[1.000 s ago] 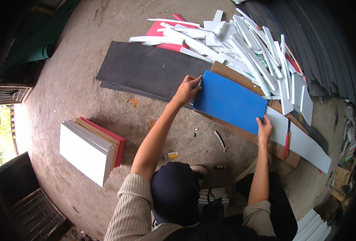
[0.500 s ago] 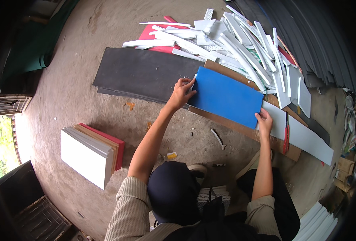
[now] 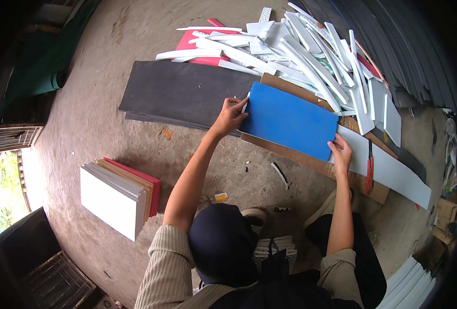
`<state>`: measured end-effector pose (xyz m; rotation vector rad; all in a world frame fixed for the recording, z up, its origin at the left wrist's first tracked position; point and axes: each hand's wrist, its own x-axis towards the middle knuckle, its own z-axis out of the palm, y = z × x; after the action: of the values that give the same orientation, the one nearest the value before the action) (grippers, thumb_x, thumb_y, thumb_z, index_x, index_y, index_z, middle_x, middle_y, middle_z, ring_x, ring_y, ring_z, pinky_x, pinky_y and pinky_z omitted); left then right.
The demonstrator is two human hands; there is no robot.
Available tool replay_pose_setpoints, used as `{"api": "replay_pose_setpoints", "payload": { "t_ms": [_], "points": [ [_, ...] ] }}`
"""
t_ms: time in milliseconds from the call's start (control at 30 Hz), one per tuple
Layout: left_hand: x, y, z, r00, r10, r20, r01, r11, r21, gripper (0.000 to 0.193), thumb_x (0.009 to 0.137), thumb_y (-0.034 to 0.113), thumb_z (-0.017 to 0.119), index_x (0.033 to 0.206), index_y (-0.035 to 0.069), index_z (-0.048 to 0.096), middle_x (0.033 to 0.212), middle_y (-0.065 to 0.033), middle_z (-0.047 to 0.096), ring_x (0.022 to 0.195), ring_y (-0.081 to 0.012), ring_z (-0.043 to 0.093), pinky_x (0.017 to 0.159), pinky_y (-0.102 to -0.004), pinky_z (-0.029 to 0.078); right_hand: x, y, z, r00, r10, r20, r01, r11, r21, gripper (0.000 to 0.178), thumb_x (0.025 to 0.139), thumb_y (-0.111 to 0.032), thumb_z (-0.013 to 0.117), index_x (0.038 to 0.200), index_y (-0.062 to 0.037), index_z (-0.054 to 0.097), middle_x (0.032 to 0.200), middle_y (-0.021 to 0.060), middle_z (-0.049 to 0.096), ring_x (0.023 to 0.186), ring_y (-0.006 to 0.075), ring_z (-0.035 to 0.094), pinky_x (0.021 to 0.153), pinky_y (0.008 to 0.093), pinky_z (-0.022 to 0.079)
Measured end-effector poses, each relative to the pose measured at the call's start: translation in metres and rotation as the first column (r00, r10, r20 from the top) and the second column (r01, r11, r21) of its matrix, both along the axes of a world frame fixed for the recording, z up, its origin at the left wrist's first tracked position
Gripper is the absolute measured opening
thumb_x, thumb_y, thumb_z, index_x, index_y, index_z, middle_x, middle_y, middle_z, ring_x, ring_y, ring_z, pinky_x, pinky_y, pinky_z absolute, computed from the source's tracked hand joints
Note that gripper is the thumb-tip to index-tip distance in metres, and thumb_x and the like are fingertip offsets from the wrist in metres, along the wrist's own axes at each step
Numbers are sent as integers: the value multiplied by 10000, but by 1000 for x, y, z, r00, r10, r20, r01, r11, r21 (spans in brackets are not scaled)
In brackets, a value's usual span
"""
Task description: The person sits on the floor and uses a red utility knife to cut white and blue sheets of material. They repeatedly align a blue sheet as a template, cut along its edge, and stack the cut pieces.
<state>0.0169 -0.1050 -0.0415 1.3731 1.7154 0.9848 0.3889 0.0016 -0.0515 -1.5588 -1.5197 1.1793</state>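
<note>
A rectangular blue sheet [image 3: 291,121] lies between my two hands, over a brown board [image 3: 290,153]. My left hand [image 3: 230,117] pinches its left edge, where a thin white layer shows. At the sheet's lower right corner, my right hand [image 3: 342,153] grips the edge between thumb and fingers. A long white strip [image 3: 408,177] extends to the right from beside that hand. On the strip and board rests a slim red-handled tool [image 3: 369,175] with a dark upper end. Black sheets [image 3: 179,95] lie left of the blue one.
Beyond the sheets is a heap of white offcut strips [image 3: 311,54] with a red sheet [image 3: 187,44] partly under it. A neat stack of white, brown and red rectangles [image 3: 112,202] stands on the concrete floor [image 3: 99,123] at left. Small scraps [image 3: 280,175] lie nearby.
The blue sheet is slightly raised and shifted up and left, with both hands still on its edges. The whole view has moved a little.
</note>
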Motion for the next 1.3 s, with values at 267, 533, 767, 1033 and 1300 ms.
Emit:
{"api": "replay_pose_setpoints", "payload": {
  "t_ms": [267, 533, 767, 1033, 1300],
  "points": [
    [6, 1, 1, 999, 41, 18, -41, 999, 17, 470, 813, 134, 575, 1262, 185, 448, 1058, -103, 401, 925, -182, 454, 802, -280, 425, 0, -2, 3, 1000, -7, 17, 7, 1000, -12, 442, 687, -39, 681, 1109, -7, 555, 922, 117, 604, 802, 151, 577, 728, 259, 462],
    [4, 2, -3, 998, 52, -33, -49, 996, 71, 466, 814, 136, 570, 1261, 187, 450, 1014, -85, 431, 893, -171, 453, 828, -281, 402, -6, -1, 8, 999, -32, -32, 30, 997, -72, 428, 692, -40, 674, 1104, -11, 562, 922, 115, 603, 809, 150, 576, 732, 260, 457],
    [2, 0, -8, 998, 46, -29, -43, 993, 110, 489, 799, 112, 583, 1262, 190, 447, 1005, -109, 422, 858, -198, 462, 788, -286, 424, -4, 0, 2, 997, -18, -74, 13, 998, -65, 434, 693, -23, 670, 1113, -24, 558, 912, 122, 602, 799, 156, 583, 730, 262, 464],
    [4, -1, -4, 998, 60, -23, -58, 995, 85, 494, 788, 114, 594, 1256, 189, 454, 978, -107, 428, 850, -204, 465, 784, -287, 425, -2, 0, 2, 999, -10, -49, 7, 998, -64, 435, 693, -26, 671, 1113, -25, 557, 906, 120, 604, 789, 150, 583, 718, 257, 467],
    [18, -6, 13, 941, 195, -277, -160, 976, 145, 370, 707, 146, 681, 1063, 107, 585, 1022, -101, 535, 839, -211, 546, 738, -305, 462, -4, 1, 7, 999, 3, -36, -6, 996, -89, 444, 674, -35, 680, 1099, -11, 555, 878, 107, 615, 762, 141, 584, 690, 245, 463]
  ]
}}
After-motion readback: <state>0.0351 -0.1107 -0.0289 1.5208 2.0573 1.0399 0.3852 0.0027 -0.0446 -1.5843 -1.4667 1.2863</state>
